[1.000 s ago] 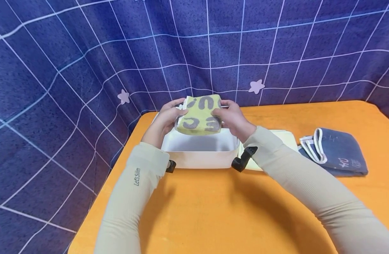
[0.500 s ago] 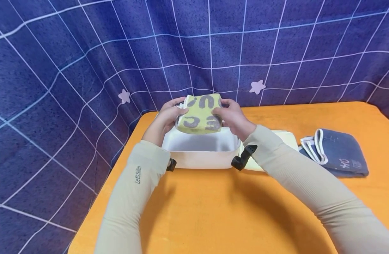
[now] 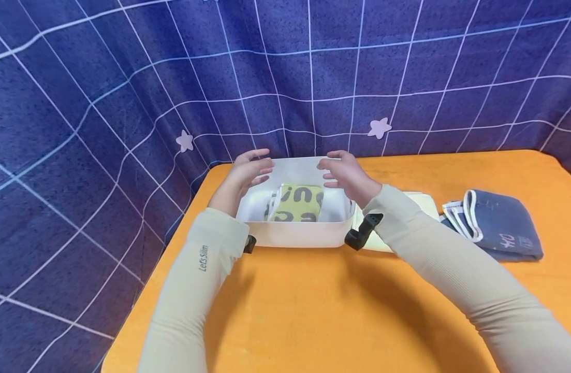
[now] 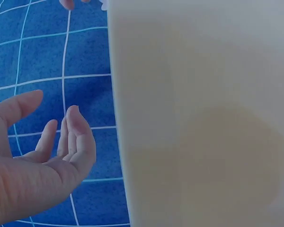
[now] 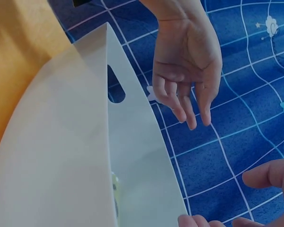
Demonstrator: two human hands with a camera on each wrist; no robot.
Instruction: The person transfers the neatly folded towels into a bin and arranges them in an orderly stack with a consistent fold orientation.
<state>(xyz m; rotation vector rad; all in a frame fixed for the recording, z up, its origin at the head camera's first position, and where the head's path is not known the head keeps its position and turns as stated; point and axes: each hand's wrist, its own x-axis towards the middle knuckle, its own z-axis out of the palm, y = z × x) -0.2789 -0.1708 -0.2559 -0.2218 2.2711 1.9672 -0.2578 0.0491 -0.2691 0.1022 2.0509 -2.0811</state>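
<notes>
A folded yellow cloth [image 3: 298,199] with grey letters lies inside the white bin [image 3: 294,234], leaning slightly, with a white edge on its left side. Above the bin's left part hovers my left hand [image 3: 243,175], fingers loosely bent and holding nothing. My right hand [image 3: 348,176] is over the right part, its fingers likewise apart and bare. Both hands are clear of the cloth. From the left wrist, the bin's pale outer wall [image 4: 194,94] fills much of the picture beside the left hand [image 4: 47,165]. The right wrist view catches only a sliver of the cloth [image 5: 115,191] behind the bin wall.
Right of the bin, partly behind the right forearm, lies a folded cream cloth [image 3: 418,202]. Farther right is a folded dark blue cloth [image 3: 504,223] with white trim. All stand on an orange table [image 3: 294,305]. A blue gridded curtain [image 3: 285,72] hangs behind and at the left.
Half a second ago both hands gripped the folded yellow cloth above the bin. They have let go, and it has dropped into the bin. The hands have spread slightly apart.
</notes>
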